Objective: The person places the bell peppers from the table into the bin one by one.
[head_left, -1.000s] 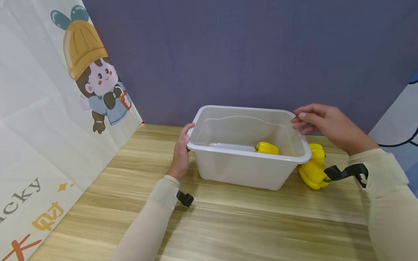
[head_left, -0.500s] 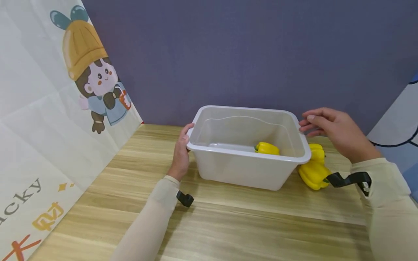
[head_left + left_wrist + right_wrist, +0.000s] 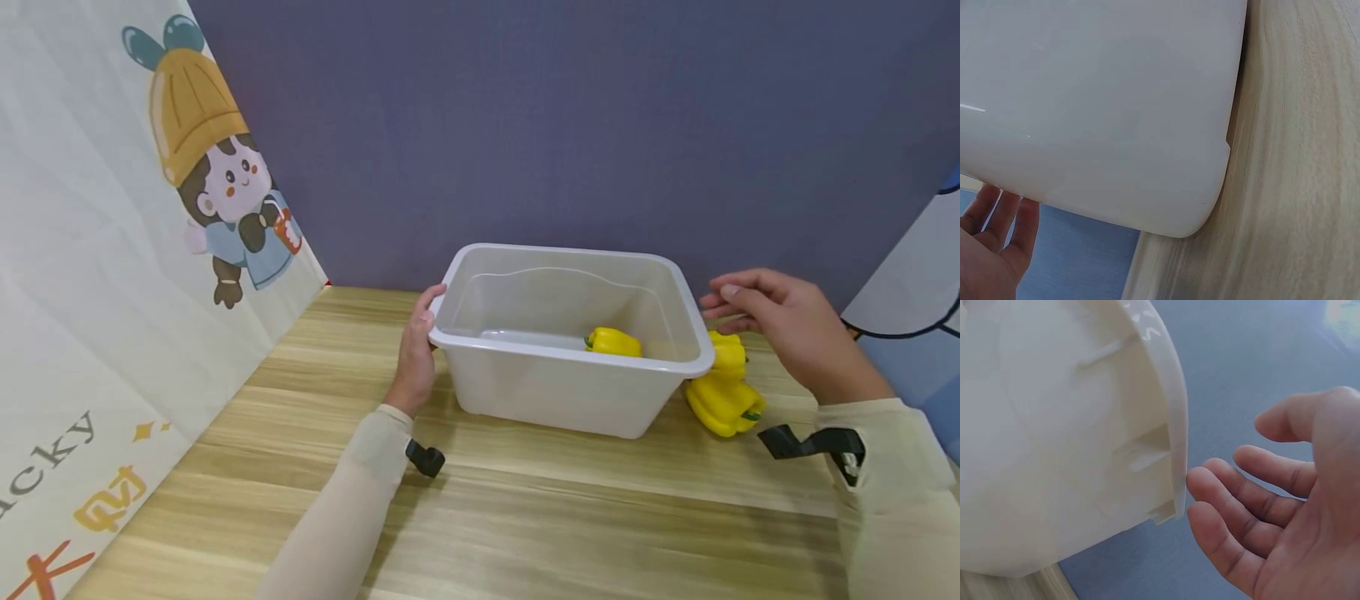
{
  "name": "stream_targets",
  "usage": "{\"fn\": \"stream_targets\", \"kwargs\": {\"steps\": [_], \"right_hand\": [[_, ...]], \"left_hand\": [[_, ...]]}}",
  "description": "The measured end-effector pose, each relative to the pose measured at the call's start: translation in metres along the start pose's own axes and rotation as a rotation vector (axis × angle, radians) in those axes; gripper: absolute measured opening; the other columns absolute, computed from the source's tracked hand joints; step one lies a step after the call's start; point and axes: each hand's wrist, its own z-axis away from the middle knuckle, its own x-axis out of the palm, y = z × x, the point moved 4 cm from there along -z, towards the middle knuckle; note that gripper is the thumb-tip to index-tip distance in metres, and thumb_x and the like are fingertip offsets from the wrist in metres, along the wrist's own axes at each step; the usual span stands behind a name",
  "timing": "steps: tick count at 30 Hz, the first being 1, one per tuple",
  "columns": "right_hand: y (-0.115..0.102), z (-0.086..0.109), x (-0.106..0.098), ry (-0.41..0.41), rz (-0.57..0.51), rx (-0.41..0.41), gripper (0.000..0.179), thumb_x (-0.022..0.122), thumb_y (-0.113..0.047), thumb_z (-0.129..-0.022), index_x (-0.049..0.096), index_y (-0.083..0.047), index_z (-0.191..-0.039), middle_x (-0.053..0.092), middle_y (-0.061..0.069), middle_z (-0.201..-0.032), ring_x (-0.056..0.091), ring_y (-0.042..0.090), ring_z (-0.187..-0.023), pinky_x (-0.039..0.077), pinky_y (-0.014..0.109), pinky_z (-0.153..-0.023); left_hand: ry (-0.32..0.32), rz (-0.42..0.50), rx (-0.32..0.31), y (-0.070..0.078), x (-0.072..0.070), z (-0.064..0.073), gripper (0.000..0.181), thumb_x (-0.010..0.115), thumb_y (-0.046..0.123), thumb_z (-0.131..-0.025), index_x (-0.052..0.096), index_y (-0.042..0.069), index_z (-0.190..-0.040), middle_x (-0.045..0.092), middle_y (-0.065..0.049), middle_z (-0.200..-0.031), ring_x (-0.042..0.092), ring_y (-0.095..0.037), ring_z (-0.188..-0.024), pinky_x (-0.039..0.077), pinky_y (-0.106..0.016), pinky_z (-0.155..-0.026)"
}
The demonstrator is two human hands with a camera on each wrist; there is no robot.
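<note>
A whitish plastic bin (image 3: 562, 392) stands upright on the table, with one yellow bell pepper (image 3: 613, 342) inside. My left hand (image 3: 414, 354) holds the bin's left end by the rim; the left wrist view shows fingers (image 3: 1007, 219) of that hand against the bin's wall, their tips hidden. Just off the right end of the rim, my right hand (image 3: 798, 333) hovers with relaxed, slightly bent fingers (image 3: 1229, 550) and nothing in it. Below that hand, two more yellow bell peppers lie beside the bin: a nearer one (image 3: 722, 404) and a farther one (image 3: 727, 353), partly hidden by the rim.
Behind the bin rises a dark blue-grey panel (image 3: 570, 125). A white sheet with a printed cartoon figure (image 3: 240, 183) borders the left side. The wood-grain table (image 3: 562, 517) extends in front. Another printed sheet (image 3: 911, 275) stands at the far right.
My right hand has moved right and slightly down, from over the bin's right rim to just outside it. The left hand, the bin and the peppers stay where they were.
</note>
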Motion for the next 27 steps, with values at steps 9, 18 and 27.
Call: {"fn": "stream_targets", "kwargs": {"steps": [9, 18, 27], "right_hand": [[0.008, 0.011, 0.001, 0.019, -0.01, -0.023, 0.046, 0.048, -0.042, -0.103, 0.055, -0.009, -0.133, 0.069, -0.004, -0.114, 0.065, 0.011, -0.098, 0.054, 0.021, -0.076], [0.028, 0.014, -0.002, 0.005, -0.003, -0.021, 0.046, 0.046, -0.04, -0.104, 0.053, -0.007, -0.135, 0.063, -0.003, -0.119, 0.065, 0.009, -0.098, 0.054, 0.021, -0.075], [0.046, 0.01, -0.003, -0.006, 0.008, -0.069, 0.04, 0.046, -0.035, -0.105, 0.055, -0.007, -0.133, 0.063, -0.003, -0.119, 0.064, 0.007, -0.098, 0.054, 0.02, -0.076]], "left_hand": [[-0.004, -0.002, 0.001, 0.001, -0.002, 0.0, 0.058, 0.025, 0.038, -0.101, 0.042, 0.012, -0.149, 0.05, -0.034, -0.124, 0.046, -0.053, -0.106, 0.045, -0.034, -0.082], [0.004, -0.014, 0.012, -0.001, 0.002, -0.003, 0.056, 0.024, 0.036, -0.101, 0.043, 0.012, -0.149, 0.051, -0.033, -0.122, 0.054, -0.029, -0.099, 0.045, -0.034, -0.082], [0.009, -0.016, 0.03, -0.005, 0.006, -0.006, 0.057, 0.024, 0.035, -0.101, 0.041, 0.01, -0.15, 0.05, -0.033, -0.12, 0.049, -0.047, -0.101, 0.044, -0.032, -0.081]]}}
